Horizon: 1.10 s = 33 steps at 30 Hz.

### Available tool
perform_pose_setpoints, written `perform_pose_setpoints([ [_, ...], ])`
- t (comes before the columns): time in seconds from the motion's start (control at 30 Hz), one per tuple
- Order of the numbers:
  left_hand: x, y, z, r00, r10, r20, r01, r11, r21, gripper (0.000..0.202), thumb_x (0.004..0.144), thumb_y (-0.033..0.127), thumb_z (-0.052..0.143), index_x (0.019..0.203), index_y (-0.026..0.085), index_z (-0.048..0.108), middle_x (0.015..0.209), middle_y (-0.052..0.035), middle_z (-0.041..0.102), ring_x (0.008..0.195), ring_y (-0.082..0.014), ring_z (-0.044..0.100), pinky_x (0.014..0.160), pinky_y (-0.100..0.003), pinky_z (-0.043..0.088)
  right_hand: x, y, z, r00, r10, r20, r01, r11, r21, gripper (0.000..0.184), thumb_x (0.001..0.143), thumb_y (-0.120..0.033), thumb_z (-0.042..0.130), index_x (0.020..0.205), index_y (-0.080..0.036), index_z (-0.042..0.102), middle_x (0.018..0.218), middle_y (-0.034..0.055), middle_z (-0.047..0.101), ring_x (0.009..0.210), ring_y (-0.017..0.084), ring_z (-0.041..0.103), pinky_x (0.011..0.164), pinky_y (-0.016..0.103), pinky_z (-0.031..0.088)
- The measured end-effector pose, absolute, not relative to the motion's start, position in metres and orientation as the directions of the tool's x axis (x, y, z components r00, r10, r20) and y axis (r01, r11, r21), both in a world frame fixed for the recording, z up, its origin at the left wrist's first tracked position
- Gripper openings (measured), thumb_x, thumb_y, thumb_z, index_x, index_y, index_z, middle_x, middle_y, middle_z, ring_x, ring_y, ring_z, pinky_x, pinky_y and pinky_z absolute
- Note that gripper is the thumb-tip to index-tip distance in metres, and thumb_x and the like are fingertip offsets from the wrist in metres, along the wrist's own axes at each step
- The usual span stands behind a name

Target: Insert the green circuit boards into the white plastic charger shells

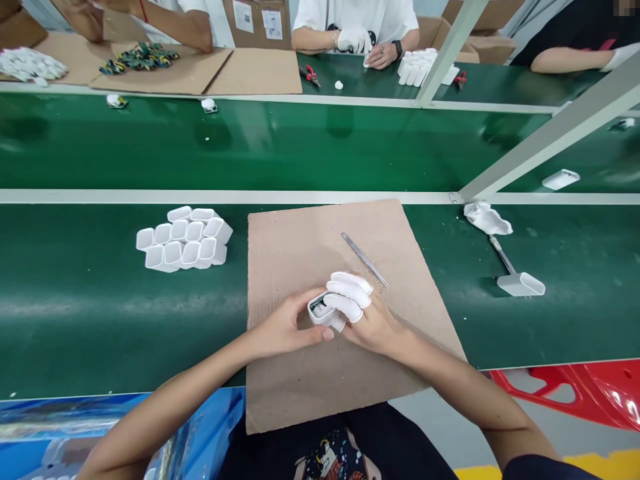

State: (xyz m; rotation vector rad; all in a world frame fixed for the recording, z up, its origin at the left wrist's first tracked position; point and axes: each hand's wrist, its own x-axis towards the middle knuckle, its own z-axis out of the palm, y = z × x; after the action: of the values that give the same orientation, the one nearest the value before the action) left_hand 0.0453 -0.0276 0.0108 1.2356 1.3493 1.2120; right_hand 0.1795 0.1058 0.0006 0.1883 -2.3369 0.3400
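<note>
Both my hands meet over a brown cardboard sheet (300, 247) on the green table. Between them is a small white plastic casing (320, 311) with a dark part showing inside its open end. My left hand (285, 328) grips the casing from the left with thumb and fingers. My right hand (367, 313), with white finger cots on its fingertips, wraps over the casing's top and right side. Metal tweezers (364, 259) lie on the cardboard just beyond my right hand.
A stack of empty white casings (184, 245) lies to the left. At right lie a crumpled white cloth (487, 219) and a white-headed tool (520, 283). Beyond the green conveyor (280, 143), other people work with casings (419, 67) and red pliers (311, 75).
</note>
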Motion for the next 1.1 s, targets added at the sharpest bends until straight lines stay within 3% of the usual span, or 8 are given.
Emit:
perform_pose_setpoints([
  [0.1,0.047,-0.028,0.011,-0.113,0.993,0.03,0.192,-0.008,0.981,0.036,0.087,0.036,0.06,0.119,0.02,0.057,0.115,-0.0079,0.064,0.102,-0.0217,0.06,0.089,-0.034,0.048,0.18,0.107,0.003,-0.715,-0.055,0.697,-0.227,0.961,-0.157,0.032,0.087,-0.011,0.054,0.118,-0.016,0.046,0.108,0.0113,0.059,0.114,0.025,0.055,0.094,0.045,0.054],
  [0.27,0.042,-0.031,0.012,-0.174,0.965,0.194,0.381,-0.116,0.917,0.038,0.086,0.017,0.052,0.124,0.022,0.049,0.113,-0.0088,0.06,0.103,-0.0213,0.059,0.087,-0.034,0.048,0.182,0.118,0.012,-0.762,-0.059,0.644,-0.264,0.938,-0.226,0.041,0.088,-0.023,0.06,0.125,-0.015,0.043,0.12,0.0166,0.055,0.123,0.029,0.05,0.095,0.051,0.052],
  [0.47,0.033,-0.032,0.009,-0.195,0.913,0.359,0.563,-0.195,0.803,0.05,0.07,0.003,0.045,0.117,0.021,0.046,0.099,-0.0066,0.058,0.09,-0.0198,0.058,0.074,-0.032,0.049,0.188,0.124,0.014,-0.706,-0.042,0.707,-0.315,0.913,-0.259,0.026,0.082,-0.011,0.066,0.104,-0.019,0.055,0.103,0.0069,0.057,0.101,0.021,0.059,0.085,0.038,0.058],
  [0.87,0.042,-0.03,0.005,-0.096,0.973,0.211,0.596,-0.114,0.795,0.041,0.076,0.005,0.044,0.114,0.02,0.044,0.106,-0.0075,0.056,0.09,-0.0173,0.059,0.077,-0.03,0.051,0.183,0.115,0.008,-0.799,-0.08,0.595,-0.274,0.93,-0.243,0.014,0.087,-0.009,0.056,0.097,-0.019,0.056,0.089,0.0054,0.057,0.089,0.021,0.055,0.076,0.038,0.054],
  [1.1,0.044,-0.028,0.004,-0.122,0.976,0.179,0.592,-0.073,0.802,0.039,0.075,0.004,0.043,0.112,0.019,0.045,0.103,-0.0068,0.055,0.085,-0.0168,0.058,0.074,-0.03,0.05,0.182,0.114,0.005,-0.826,-0.051,0.561,-0.278,0.903,-0.328,0.015,0.086,-0.007,0.056,0.096,-0.018,0.056,0.088,0.0062,0.059,0.087,0.021,0.055,0.072,0.037,0.053],
])
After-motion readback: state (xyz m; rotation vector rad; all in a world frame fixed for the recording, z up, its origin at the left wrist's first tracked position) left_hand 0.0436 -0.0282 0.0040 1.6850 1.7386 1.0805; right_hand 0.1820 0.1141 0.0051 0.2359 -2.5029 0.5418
